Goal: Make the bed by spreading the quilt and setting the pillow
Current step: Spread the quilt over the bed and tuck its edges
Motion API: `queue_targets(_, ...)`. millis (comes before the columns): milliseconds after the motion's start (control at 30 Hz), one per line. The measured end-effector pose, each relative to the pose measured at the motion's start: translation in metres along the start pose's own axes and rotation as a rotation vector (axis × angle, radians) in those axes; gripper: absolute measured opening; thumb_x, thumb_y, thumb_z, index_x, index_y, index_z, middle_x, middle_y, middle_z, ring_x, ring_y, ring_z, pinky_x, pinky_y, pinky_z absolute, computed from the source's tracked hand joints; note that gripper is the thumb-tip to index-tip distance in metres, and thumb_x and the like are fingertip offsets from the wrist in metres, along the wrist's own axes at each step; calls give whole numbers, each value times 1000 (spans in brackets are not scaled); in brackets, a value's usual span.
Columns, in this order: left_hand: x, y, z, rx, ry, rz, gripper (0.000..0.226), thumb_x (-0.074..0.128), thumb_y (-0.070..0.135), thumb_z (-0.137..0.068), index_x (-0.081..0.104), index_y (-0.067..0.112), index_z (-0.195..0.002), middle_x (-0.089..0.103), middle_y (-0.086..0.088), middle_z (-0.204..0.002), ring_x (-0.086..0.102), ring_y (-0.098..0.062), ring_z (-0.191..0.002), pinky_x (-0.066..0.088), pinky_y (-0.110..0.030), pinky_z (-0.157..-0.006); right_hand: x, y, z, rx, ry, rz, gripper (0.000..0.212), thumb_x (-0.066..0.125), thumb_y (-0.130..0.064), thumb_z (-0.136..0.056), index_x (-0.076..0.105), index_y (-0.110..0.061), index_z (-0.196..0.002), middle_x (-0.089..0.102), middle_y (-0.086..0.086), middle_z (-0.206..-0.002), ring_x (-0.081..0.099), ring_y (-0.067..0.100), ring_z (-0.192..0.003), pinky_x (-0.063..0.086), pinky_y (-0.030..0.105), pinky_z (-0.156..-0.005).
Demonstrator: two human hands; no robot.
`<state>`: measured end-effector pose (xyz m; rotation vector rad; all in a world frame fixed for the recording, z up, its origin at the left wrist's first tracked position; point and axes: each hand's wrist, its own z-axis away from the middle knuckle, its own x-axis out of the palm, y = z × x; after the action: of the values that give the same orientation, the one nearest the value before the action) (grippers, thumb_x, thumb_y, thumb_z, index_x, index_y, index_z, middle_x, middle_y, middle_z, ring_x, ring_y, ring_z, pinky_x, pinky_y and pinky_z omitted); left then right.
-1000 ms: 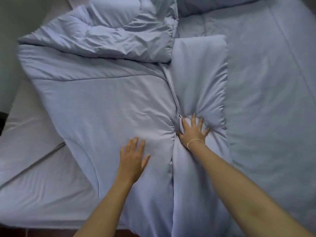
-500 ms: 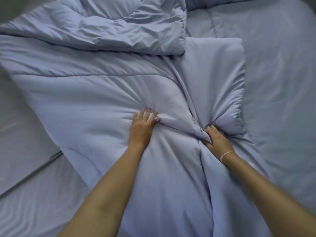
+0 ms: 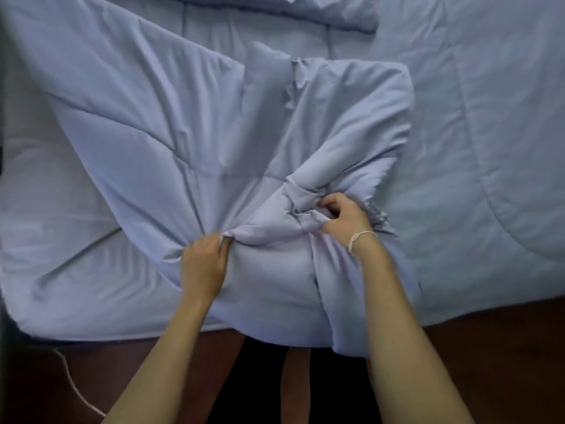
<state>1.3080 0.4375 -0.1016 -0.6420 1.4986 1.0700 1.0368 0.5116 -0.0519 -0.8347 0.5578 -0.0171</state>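
Your left hand (image 3: pixel 203 264) clenches fold of quilt (image 3: pixel 159 142), fingers curled round fabric. Your right hand (image 3: pixel 344 217) pinches second bunch just right of left fingers. Quilt lies heaped and twisted ahead of both fists, lower edge hanging off bed (image 3: pixel 46 234) toward floor (image 3: pixel 489 362). Risk: pulling both bunches same way tightens twist instead of spreading. Risk: thin pinch slips, fold drops. Pillow not clearly told apart from bedding beyond fingertips.
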Motion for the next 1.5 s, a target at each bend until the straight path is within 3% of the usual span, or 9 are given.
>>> queue_targets(233, -35, -33, 21, -108, -198, 186, 34, 25, 50, -82, 44, 22, -78, 62, -6, -77, 58, -34, -78, 39, -40, -70, 27, -44, 26, -35, 656, 29, 36, 66, -20, -75, 62, -22, -111, 61, 4, -119, 55, 28, -112, 40, 38, -96)
queue_targets(367, -43, -18, 1, -233, -79, 345, 39, 25, 44, -94, 51, 17, -87, 61, -10, -88, 56, -34, -82, 42, -42, -73, 44, -34, -10, 226, 335, 188, 99, 75, -45, -70, 14, -40, -148, 20, 13, -153, 24, 34, -139, 28, 49, -110)
queue_targets(600, -49, 13, -82, -50, 229, 233, 44, 55, 41, -88, 54, 15, -122, 52, -16, -122, 49, -38, -115, 40, -49, -93, 81, -29, 3, 59, -30, 419, 71, 57, -12, -87, 23, -32, -146, 41, 21, -130, 47, 39, -119, 36, 39, -101)
queue_targets(733, -55, 14, -152, -15, 31, 94, 87, 55, 63, -79, 15, 34, -149, 9, -16, -157, 4, -44, -143, 14, -67, -106, 73, -6, 42, 12, -28, 574, 62, 58, -25, -85, 33, -36, -141, 46, 14, -124, 50, 35, -116, 40, 39, -95)
queue_targets(867, -32, 3, -168, 183, -253, -71, 83, 54, 17, -89, 2, 43, -148, 28, -18, -148, 41, -45, -120, 43, -58, -91, 51, 24, 60, -18, 247, 718, 55, 43, -71, -74, 61, -37, -113, 56, 7, -102, 56, 32, -98, 41, 41, -88)
queue_targets(1000, -24, -13, -141, 213, -202, -49, 74, 40, -6, -88, 26, 37, -146, 40, -23, -118, 49, -44, -89, 46, -53, -78, 21, 38, 44, 4, 492, 566, 48, 49, -65, -76, 67, -32, -105, 52, 10, -123, 51, 34, -114, 39, 52, -98)
queue_targets(1233, -58, -84, -82, 189, -133, -199, 69, 43, -2, -86, 33, 37, -142, 37, -16, -99, 50, -41, -80, 45, -50, -62, 20, 7, -6, 108, 294, 333, 105, 72, -60, -69, 1, -51, -145, -14, -2, -159, -4, 34, -146, 30, 58, -106)
queue_targets(1400, -82, -157, -38, 51, -127, -333, 68, 56, 1, -83, 37, 33, -141, 45, -19, -94, 52, -40, -74, 50, -49, -55, 91, -36, -12, -127, 92, 443, 102, 70, -39, -77, -3, -46, -147, 3, 11, -158, 39, 40, -130, 43, 45, -99)
queue_targets(1500, -97, -190, -22, 66, -106, -403, 47, 52, 38, -86, 53, 27, -131, 55, -20, -94, 56, -38, -70, 49, -45, -53, 132, -58, 3, -153, 53, 352, 104, 67, -20, -77, -6, -44, -147, 31, 14, -137, 53, 38, -112, 49, 41, -88)
